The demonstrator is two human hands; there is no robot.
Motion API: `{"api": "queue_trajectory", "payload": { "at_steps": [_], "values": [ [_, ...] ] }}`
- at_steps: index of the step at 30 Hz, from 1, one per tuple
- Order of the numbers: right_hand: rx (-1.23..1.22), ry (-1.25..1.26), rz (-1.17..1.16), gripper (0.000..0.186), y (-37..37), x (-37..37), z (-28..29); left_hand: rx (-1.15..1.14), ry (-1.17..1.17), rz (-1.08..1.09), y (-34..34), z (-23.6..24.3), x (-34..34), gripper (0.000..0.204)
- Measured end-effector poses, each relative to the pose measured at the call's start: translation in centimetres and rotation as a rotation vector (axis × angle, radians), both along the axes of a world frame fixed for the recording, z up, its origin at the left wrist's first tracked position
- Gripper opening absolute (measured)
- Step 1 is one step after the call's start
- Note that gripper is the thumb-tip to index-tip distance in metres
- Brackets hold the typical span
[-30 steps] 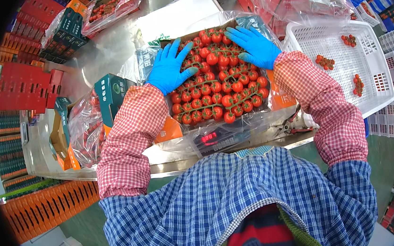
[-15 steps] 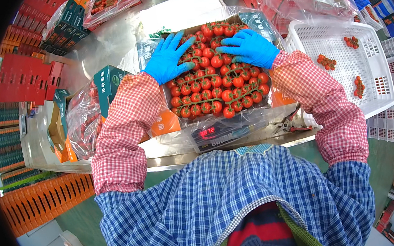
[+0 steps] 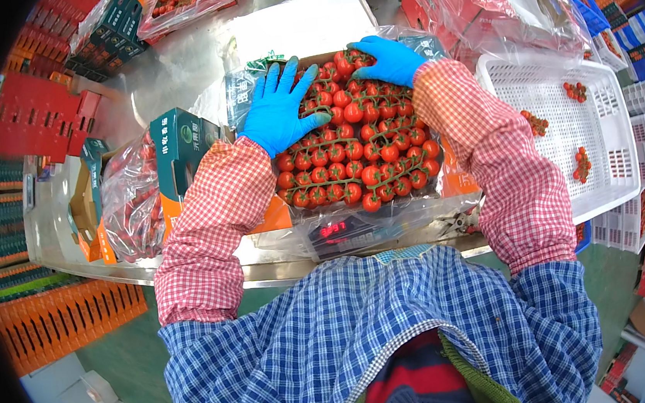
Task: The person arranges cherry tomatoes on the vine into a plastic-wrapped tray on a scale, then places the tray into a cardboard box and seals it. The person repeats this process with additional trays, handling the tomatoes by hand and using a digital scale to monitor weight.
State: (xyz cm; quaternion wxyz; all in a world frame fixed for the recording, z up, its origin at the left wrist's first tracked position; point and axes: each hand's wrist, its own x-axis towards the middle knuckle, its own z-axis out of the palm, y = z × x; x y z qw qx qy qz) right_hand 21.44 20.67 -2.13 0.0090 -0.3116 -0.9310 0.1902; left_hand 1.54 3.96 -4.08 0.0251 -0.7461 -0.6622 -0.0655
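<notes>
In front of me an open box, lined with clear plastic, is filled with rows of red cherry tomatoes (image 3: 349, 152) on green vines. My left hand (image 3: 281, 111), in a blue glove, lies on the upper left of the tomatoes with its fingers spread. At the far right corner of the box is my right hand (image 3: 390, 61), gloved alike. Its fingers are apart, their tips at the tomatoes of the far edge; no clear grip shows. Beneath the box, a scale (image 3: 341, 232) shows a lit red display.
A white crate (image 3: 597, 152) with a few small tomato bunches stands on the right. Plastic-wrapped tomatoes (image 3: 132, 200) sit in a box on the left. White sheets (image 3: 302, 25) lie beyond the box. Pliers-like clippers (image 3: 460, 223) rest near the table edge, and a plastic-covered red box (image 3: 435, 4) stands far right.
My right hand has moved up and left to the box's far edge, its fingers more bent. My left hand stays on the tomatoes, fingers more spread. The scale's display reads differently.
</notes>
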Motion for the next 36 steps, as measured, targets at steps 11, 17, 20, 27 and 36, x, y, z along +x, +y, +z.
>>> {"api": "queue_trajectory", "payload": {
  "at_steps": [11, 17, 20, 27, 36],
  "values": [
    [0.483, 0.173, 0.458, 0.059, -1.8, 3.1, -0.9, 0.022, -0.037, 0.025, 0.0, -0.1, 0.2, 0.084],
    [0.401, 0.102, 0.537, 0.057, -2.1, 3.9, -0.9, 0.021, 0.000, 0.005, -0.2, -0.3, -0.1, 0.083],
    [0.326, 0.219, 0.461, 0.060, -2.2, 4.0, -1.0, 0.071, 0.008, -0.003, -0.3, -0.7, -0.2, 0.083],
    [0.436, 0.035, 0.279, 0.066, -3.7, 1.9, -1.5, 0.057, 0.066, 0.011, 0.1, -1.4, 0.1, 0.082],
    [0.215, 0.494, 0.263, 0.066, -12.2, 13.7, 5.1, 0.327, -0.488, -0.060, -12.6, 3.5, -5.1, 0.072]
  ]
}}
